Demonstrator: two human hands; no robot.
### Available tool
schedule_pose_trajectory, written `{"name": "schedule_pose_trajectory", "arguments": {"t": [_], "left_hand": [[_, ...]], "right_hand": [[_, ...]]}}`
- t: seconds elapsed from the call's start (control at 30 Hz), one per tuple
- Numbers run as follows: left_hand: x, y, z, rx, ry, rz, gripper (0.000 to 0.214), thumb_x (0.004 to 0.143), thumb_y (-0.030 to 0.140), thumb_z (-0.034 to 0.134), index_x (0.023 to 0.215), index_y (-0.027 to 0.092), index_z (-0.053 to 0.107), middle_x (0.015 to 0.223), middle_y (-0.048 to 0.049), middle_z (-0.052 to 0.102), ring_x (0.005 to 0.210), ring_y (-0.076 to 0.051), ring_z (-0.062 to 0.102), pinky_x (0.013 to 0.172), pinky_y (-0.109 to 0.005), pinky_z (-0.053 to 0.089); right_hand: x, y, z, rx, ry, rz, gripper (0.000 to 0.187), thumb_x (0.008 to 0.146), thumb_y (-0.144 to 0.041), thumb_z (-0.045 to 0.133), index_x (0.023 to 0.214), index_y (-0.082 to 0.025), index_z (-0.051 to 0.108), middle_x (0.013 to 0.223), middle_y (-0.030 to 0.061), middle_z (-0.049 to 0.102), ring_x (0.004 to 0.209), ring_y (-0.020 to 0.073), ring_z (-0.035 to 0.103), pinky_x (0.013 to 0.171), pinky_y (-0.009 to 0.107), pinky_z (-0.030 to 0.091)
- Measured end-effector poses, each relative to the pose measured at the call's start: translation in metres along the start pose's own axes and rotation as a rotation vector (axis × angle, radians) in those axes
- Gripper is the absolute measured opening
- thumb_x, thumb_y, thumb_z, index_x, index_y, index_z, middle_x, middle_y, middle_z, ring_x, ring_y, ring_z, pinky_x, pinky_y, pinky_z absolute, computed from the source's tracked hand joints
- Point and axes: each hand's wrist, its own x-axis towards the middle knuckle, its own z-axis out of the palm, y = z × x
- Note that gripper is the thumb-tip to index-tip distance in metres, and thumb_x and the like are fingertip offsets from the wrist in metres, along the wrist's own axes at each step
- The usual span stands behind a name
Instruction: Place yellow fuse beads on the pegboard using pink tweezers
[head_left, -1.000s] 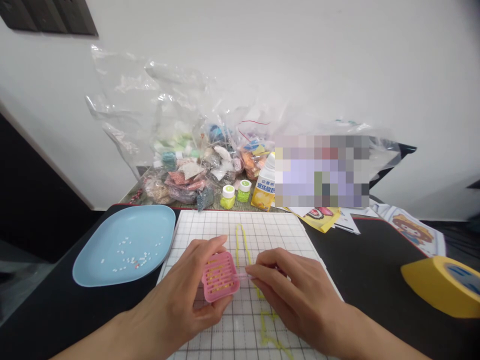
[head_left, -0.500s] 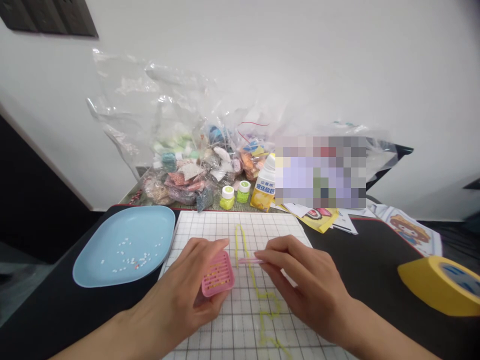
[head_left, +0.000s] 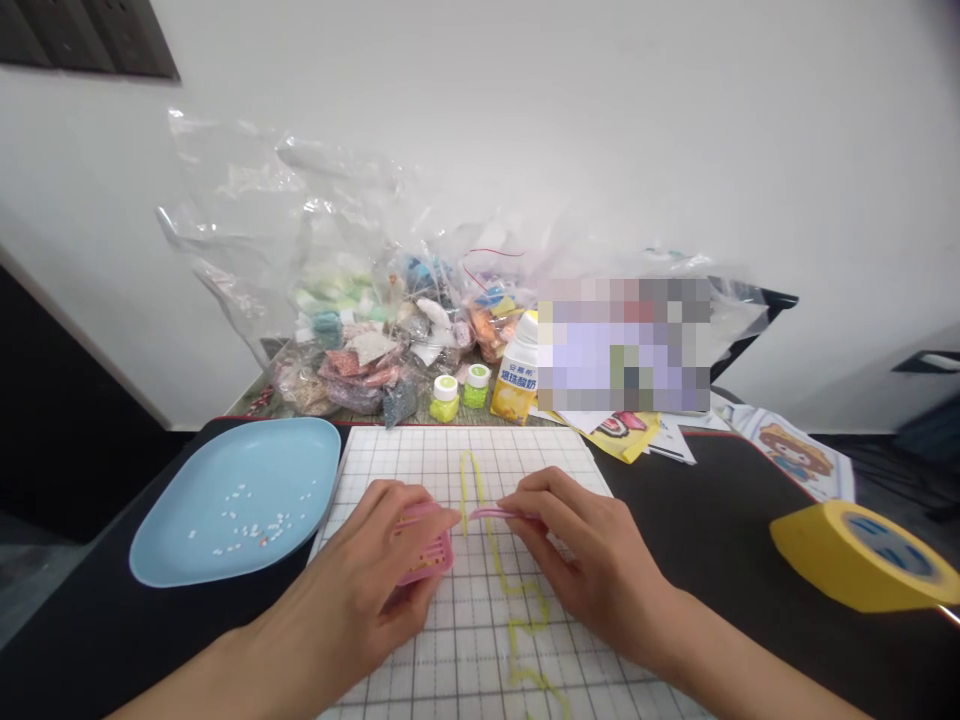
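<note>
My left hand (head_left: pixel 375 570) is closed around a small pink slotted tray (head_left: pixel 433 560), with yellowish bits lying in its grooves. Its index finger reaches across the tray, the fingertip close to the tips of a pair of thin pink tweezers (head_left: pixel 487 514). Those tweezers are pinched in my right hand (head_left: pixel 581 550), above the board. A line of yellow-green beads (head_left: pixel 495 560) runs over a white gridded board (head_left: pixel 405 455) between and below the hands. Whether the tweezers hold a bead is too small to tell.
On the left lies a blue plate (head_left: pixel 195 480) with scattered white bits. Behind the board stand two small jars (head_left: pixel 445 398), a yellow-white bottle (head_left: pixel 515 375) and plastic bags (head_left: pixel 360 350) of coloured beads. A roll of yellow tape (head_left: pixel 817 550) sits at right, near paper sheets (head_left: pixel 806 450).
My left index finger has come down across the pink tray towards the tweezer tips. The tweezers have tilted slightly in my right hand. The whole view has shifted a little.
</note>
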Motion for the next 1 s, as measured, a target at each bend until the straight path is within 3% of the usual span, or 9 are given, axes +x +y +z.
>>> {"name": "schedule_pose_trajectory", "arguments": {"t": [0.3,0.67,0.8,1.0], "left_hand": [[0.001,-0.0034,0.0021,0.037,0.01,0.069,0.029,0.093,0.004,0.043,0.11,0.021,0.059,0.104,-0.0095,0.053,0.095,-0.025,0.052,0.078,-0.042,0.054],[0.0001,0.0004,0.0028,0.036,0.022,0.003,0.033,0.092,0.007,0.044,0.113,0.025,0.062,0.101,-0.0079,0.054,0.091,-0.024,0.054,0.076,-0.04,0.055],[0.0007,0.0008,0.0027,0.05,0.025,-0.01,0.03,0.092,0.008,0.042,0.105,0.024,0.065,0.099,-0.0082,0.055,0.088,-0.023,0.054,0.075,-0.041,0.055],[0.0029,0.0016,-0.0001,0.105,-0.021,0.042,0.032,0.089,0.005,0.044,0.107,0.021,0.064,0.097,-0.0092,0.054,0.087,-0.024,0.056,0.071,-0.04,0.057]], "right_hand": [[-0.0033,0.0039,0.0023,0.023,-0.01,0.022,0.015,0.096,-0.016,0.048,0.103,-0.017,0.061,0.086,0.0048,0.063,0.066,0.0123,0.062,0.052,0.024,0.049],[-0.0048,0.0009,0.0018,-0.007,-0.058,-0.041,0.017,0.097,-0.017,0.047,0.102,-0.016,0.063,0.084,0.0037,0.062,0.065,0.0124,0.06,0.053,0.026,0.048],[-0.0047,0.0014,0.0024,-0.012,-0.071,-0.049,0.017,0.097,-0.018,0.046,0.103,-0.016,0.063,0.085,0.0038,0.063,0.066,0.0125,0.061,0.055,0.026,0.049],[-0.005,0.0008,0.0035,-0.019,-0.072,-0.046,0.016,0.097,-0.016,0.047,0.101,-0.017,0.062,0.085,0.0041,0.063,0.066,0.0131,0.06,0.054,0.026,0.048]]}}
